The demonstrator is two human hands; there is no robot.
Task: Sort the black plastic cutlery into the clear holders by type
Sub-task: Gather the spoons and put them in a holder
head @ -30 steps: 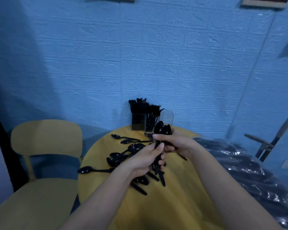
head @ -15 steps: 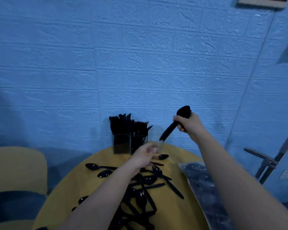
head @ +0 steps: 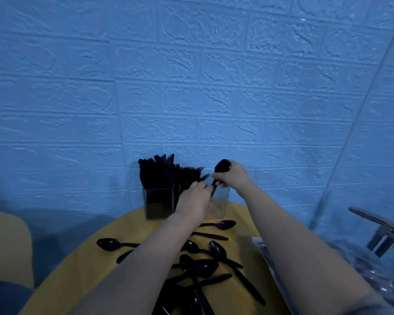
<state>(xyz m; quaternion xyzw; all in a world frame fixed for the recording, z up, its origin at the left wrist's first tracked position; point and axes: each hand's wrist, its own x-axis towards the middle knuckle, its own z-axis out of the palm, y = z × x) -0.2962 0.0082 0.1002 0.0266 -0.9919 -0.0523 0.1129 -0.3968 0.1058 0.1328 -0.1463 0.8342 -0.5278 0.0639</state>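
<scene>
Single head-worn wide-angle view, looking forward and slightly down, close over the round table (head: 73,264), facing the blue wall (head: 191,76)
</scene>
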